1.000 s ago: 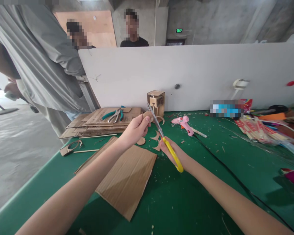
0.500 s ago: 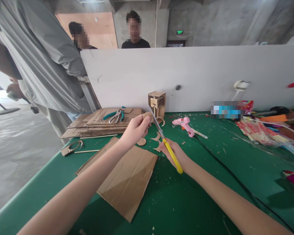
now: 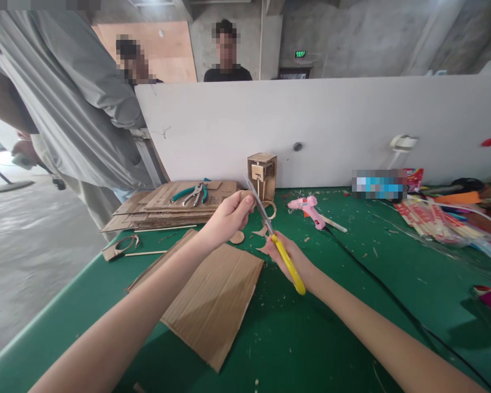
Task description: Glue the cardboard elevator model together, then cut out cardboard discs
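Note:
My left hand (image 3: 232, 214) pinches a small piece of cardboard (image 3: 246, 193), mostly hidden by the fingers. Yellow-handled scissors (image 3: 285, 256) are gripped in my right hand (image 3: 292, 256), their blades pointing up and away along the cardboard piece's right edge. Whether the blades are cutting cannot be made out. Beneath my hands a round cardboard disc (image 3: 237, 237) and curved cardboard offcuts (image 3: 263, 248) lie on the green table. A large cardboard sheet (image 3: 216, 300) rests under my left forearm.
Teal-handled pliers (image 3: 194, 194) lie on stacked cardboard (image 3: 155, 204) at the left. A small cardboard box structure (image 3: 263, 174) stands against the white partition (image 3: 331, 125). Right of it are a pink glue gun (image 3: 309, 209) with a cord and packaged sticks (image 3: 427, 218). People stand behind and left.
The cardboard piece has turned slightly in my left hand, showing less of its face. The scissors have shifted slightly and remain against its edge.

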`<state>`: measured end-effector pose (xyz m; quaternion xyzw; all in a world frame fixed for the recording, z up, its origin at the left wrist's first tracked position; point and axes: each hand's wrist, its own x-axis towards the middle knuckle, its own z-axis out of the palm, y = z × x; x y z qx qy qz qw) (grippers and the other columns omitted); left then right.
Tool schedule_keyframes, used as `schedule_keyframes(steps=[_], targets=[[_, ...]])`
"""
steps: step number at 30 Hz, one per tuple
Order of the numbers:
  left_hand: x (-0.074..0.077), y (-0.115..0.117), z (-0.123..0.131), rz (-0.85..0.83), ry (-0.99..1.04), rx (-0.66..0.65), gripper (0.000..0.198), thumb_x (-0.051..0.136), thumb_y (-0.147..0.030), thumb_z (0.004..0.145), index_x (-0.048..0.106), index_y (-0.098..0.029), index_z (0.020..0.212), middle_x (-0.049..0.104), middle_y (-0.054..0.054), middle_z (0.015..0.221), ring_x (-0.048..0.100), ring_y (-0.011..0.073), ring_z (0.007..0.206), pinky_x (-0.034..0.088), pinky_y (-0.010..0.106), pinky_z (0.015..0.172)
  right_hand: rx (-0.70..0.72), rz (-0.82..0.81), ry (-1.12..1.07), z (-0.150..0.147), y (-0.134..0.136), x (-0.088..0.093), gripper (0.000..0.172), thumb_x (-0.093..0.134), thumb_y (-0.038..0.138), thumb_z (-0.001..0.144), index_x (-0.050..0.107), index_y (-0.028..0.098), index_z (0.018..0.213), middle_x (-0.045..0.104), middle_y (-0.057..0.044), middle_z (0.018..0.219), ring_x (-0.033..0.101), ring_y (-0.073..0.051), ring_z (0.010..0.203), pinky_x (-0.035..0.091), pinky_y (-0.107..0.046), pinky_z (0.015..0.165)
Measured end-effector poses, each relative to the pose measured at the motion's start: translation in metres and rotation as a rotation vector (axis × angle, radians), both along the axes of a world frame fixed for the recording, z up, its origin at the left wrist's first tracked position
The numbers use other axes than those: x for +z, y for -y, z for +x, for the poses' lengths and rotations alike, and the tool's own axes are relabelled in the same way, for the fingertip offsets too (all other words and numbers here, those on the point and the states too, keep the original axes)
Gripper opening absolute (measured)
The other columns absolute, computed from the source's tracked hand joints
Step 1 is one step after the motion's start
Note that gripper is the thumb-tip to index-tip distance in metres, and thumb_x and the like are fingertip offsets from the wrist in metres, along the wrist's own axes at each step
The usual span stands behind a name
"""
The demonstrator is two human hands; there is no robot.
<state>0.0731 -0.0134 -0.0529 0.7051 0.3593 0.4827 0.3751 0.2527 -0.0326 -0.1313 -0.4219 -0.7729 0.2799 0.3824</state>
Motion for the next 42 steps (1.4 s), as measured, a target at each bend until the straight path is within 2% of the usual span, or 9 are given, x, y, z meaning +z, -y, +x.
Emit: schedule_keyframes(steps=[8,13,18,21,24,29,34,39,42], targets=[[0.008,0.004,-0.005,-0.002,-0.107,-0.009,0.029,0.039,-0.039,0.096,0.042,-0.019,0.075,0.036,-0.007,0.053,0.032,0.006,0.045,0.027,0.018,0.042,-0.035,0.011,0.031,0.001,-0.005,-0.008,0.042,0.04,0.061,0.089,0.046,0.022,0.075,0.055,-0.003,0.068,0.053,-0.019,0.061,0.043,-0.033,0.059],[0.013,0.003,-0.01,-0.023,-0.158,-0.075,0.03,0.042,-0.041,0.094,0.043,-0.019,0.073,0.038,-0.007,0.053,0.034,0.0056,0.044,0.027,0.018,0.042,-0.049,-0.006,0.023,0.0,-0.01,-0.014,0.043,0.041,0.064,0.086,0.045,0.022,0.073,0.055,-0.003,0.066,0.051,-0.018,0.06,0.04,-0.032,0.056],[-0.001,0.004,0.006,0.007,0.091,0.073,0.035,0.049,-0.048,0.09,0.04,-0.02,0.07,0.037,-0.008,0.048,0.036,0.0052,0.039,0.026,0.019,0.039,-0.069,-0.026,-0.074,-0.006,0.0,-0.007,0.04,0.042,0.06,0.088,0.046,0.021,0.078,0.054,-0.001,0.067,0.051,-0.017,0.061,0.042,-0.032,0.059],[-0.01,0.007,0.019,0.03,0.244,0.112,0.039,0.046,-0.053,0.09,0.044,-0.019,0.072,0.036,-0.009,0.046,0.038,0.0056,0.037,0.027,0.019,0.038,-0.04,-0.047,-0.161,-0.009,0.008,-0.001,0.037,0.041,0.057,0.09,0.043,0.022,0.077,0.047,0.002,0.061,0.046,-0.014,0.057,0.039,-0.028,0.053],[-0.014,0.01,0.025,0.021,0.285,0.125,0.04,0.048,-0.055,0.089,0.047,-0.018,0.073,0.038,-0.008,0.047,0.039,0.0056,0.038,0.027,0.019,0.038,-0.031,-0.075,-0.185,-0.011,0.01,0.001,0.038,0.041,0.057,0.09,0.041,0.023,0.075,0.041,0.004,0.059,0.043,-0.014,0.054,0.038,-0.026,0.05],[-0.015,0.009,0.026,0.031,0.303,0.154,0.04,0.048,-0.055,0.088,0.044,-0.019,0.072,0.038,-0.008,0.049,0.036,0.0047,0.038,0.027,0.019,0.038,-0.004,-0.07,-0.18,-0.012,0.005,-0.005,0.038,0.045,0.058,0.088,0.044,0.021,0.08,0.049,0.0,0.071,0.048,-0.015,0.065,0.043,-0.03,0.063],[-0.017,0.004,0.023,0.005,0.318,0.116,0.04,0.05,-0.056,0.087,0.043,-0.02,0.073,0.033,-0.009,0.05,0.032,0.0044,0.038,0.023,0.019,0.037,0.036,-0.07,-0.167,-0.009,0.002,-0.008,0.042,0.042,0.063,0.088,0.044,0.021,0.081,0.049,0.0,0.072,0.049,-0.016,0.066,0.043,-0.031,0.064],[-0.013,-0.001,0.014,-0.007,0.231,0.029,0.039,0.048,-0.054,0.089,0.041,-0.02,0.072,0.032,-0.009,0.05,0.03,0.0044,0.039,0.022,0.019,0.038,0.091,-0.05,-0.162,-0.007,-0.003,-0.008,0.05,0.035,0.07,0.086,0.045,0.021,0.082,0.047,-0.001,0.072,0.048,-0.016,0.065,0.042,-0.028,0.058],[-0.009,-0.001,0.009,0.009,0.148,0.009,0.039,0.047,-0.053,0.09,0.04,-0.019,0.071,0.032,-0.009,0.05,0.031,0.0044,0.04,0.023,0.019,0.039,0.081,-0.072,-0.143,-0.005,-0.003,-0.007,0.047,0.037,0.068,0.087,0.044,0.022,0.081,0.044,0.001,0.067,0.045,-0.014,0.06,0.04,-0.027,0.054]])
